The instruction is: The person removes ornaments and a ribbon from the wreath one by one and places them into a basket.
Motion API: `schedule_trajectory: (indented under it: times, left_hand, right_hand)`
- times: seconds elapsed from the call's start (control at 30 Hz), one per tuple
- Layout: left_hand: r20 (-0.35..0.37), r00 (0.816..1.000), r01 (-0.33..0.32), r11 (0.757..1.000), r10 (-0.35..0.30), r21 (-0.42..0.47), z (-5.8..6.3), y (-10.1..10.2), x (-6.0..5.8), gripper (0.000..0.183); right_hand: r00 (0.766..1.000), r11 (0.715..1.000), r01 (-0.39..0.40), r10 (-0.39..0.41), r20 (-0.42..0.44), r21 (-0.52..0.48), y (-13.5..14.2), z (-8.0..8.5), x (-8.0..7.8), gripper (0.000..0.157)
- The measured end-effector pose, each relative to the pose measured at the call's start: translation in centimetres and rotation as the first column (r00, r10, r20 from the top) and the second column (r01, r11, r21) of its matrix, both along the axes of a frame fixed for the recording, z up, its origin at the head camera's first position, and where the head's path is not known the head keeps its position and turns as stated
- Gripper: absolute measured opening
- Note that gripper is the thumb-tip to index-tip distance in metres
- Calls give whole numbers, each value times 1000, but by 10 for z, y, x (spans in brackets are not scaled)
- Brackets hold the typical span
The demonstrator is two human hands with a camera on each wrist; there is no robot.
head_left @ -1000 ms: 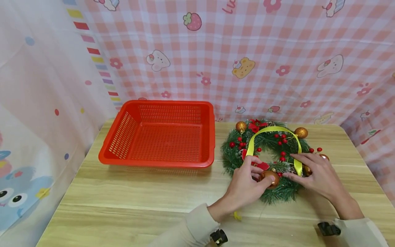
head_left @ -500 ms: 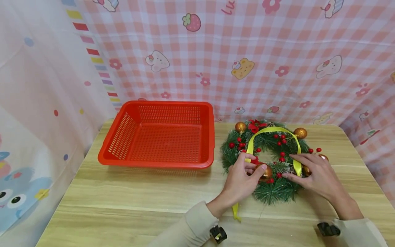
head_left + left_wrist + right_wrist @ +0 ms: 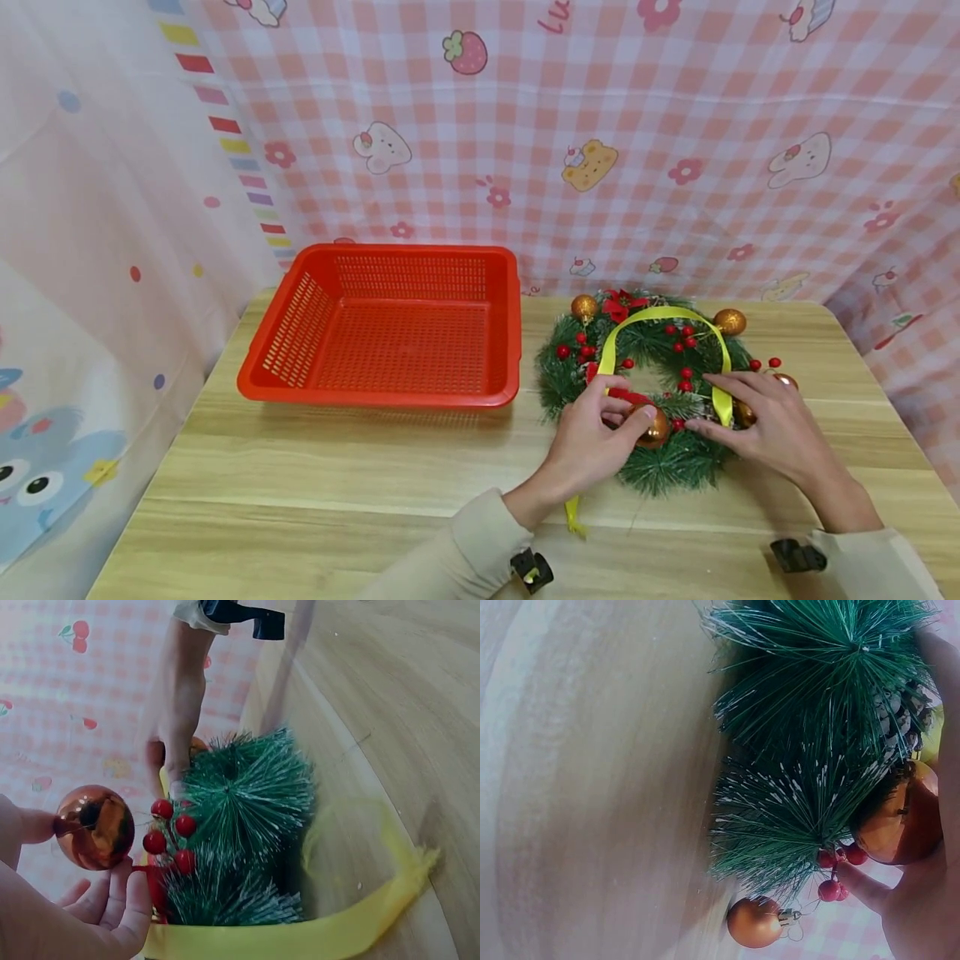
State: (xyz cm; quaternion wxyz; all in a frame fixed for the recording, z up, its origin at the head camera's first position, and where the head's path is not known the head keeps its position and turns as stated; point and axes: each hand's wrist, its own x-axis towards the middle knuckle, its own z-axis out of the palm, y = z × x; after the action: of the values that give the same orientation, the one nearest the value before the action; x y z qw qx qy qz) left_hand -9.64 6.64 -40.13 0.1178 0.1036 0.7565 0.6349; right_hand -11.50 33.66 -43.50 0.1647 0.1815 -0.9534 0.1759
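Note:
A green Christmas wreath (image 3: 667,467) with red berries (image 3: 686,379), pinecones and copper baubles lies on the wooden table at the right. My left hand (image 3: 592,442) pinches a shiny copper bauble (image 3: 95,827) at the wreath's near side, thumb on one side and fingertips on the other. On the wreath's right part rests my right hand (image 3: 772,425), its fingers spread and fairly straight beside another copper bauble (image 3: 900,814). A yellow ribbon (image 3: 667,313) arches over the wreath, passing by both hands. Its frayed tail (image 3: 574,517) hangs out left of my left wrist.
A red perforated plastic basket (image 3: 382,396) stands left of the wreath, with nothing in it. Behind the table (image 3: 337,483) hangs a pink checked curtain (image 3: 525,125), and a white patterned one (image 3: 90,208) hangs at the left.
My left hand has moved the bauble a little left and away, then slightly back right. More of the ribbon's tail shows now. The right hand stays in place.

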Motion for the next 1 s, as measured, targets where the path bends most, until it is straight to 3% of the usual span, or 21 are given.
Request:
schedule_trajectory:
  times: [0.17, 0.3, 0.37, 0.53, 0.6, 0.73, 0.87, 1.0]
  left_hand:
    - [-87, 995, 52, 998, -55, -36, -1, 5, 4, 42]
    - [-189, 978, 71, 993, -88, -94, -3, 8, 11, 47]
    - [-275, 955, 74, 987, -112, -145, -5, 8, 16, 48]
    - [-466, 870, 13, 950, -165, -312, -12, 7, 31, 45]
    - [-485, 858, -21, 932, -168, -361, -14, 7, 36, 43]
    - [-474, 865, -44, 916, -165, -399, -18, 6, 41, 40]
    - [-453, 877, -37, 918, -159, -394, -22, 6, 43, 42]
    - [-454, 878, -35, 927, -150, -374, -25, 7, 42, 47]
  right_hand:
    - [1000, 1000, -1, 1, 12, 0, -1, 0, 0, 70]
    - [1000, 1000, -13, 13, -3, 4, 0, -1, 0, 70]
    - [1000, 1000, -20, 20, -12, 5, 0, -2, 0, 69]
    - [999, 1000, -23, 23, -28, -3, 0, -2, 0, 69]
    - [999, 1000, -20, 20, -25, -5, 0, -1, 1, 69]
    - [1000, 1000, -15, 15, -21, -4, 0, -1, 0, 70]
    - [999, 1000, -17, 17, -30, -6, 0, -1, 0, 69]
    - [999, 1000, -14, 14, -29, -8, 1, -2, 0, 70]
